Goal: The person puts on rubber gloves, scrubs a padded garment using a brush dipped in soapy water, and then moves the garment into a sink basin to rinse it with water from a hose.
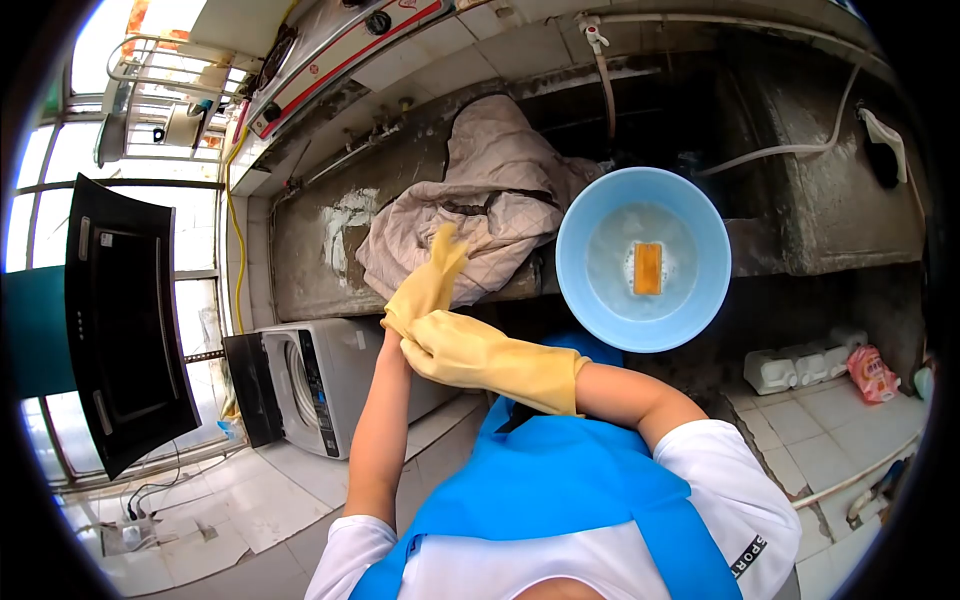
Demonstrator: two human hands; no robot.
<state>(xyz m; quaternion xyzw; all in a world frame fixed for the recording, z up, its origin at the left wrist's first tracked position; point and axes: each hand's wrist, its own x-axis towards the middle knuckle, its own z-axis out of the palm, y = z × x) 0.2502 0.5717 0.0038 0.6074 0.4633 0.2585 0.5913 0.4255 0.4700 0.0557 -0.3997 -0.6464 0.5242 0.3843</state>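
Note:
A yellow rubber glove point(432, 285) covers my left hand point(428, 292), its cuff bunched at the wrist and the forearm bare below. The glove's fingers point away from me, stretched out and a little blurred, with nothing held. My right hand point(440, 347) wears a matching long glove point(500, 362) that reaches up the forearm. Its fingers are closed on the left glove's cuff point(397, 318). Just beyond both hands, a quilted beige-pink cloth point(480, 190) lies heaped on the stone counter point(310, 245).
Right of the hands stands a light-blue basin point(712, 215) of cloudy water with a yellow-brown block point(648, 269) in it. A hose point(606, 95) hangs from a tap behind. A washing machine point(320, 390) stands lower left, and a gas stove point(350, 60) sits upper left.

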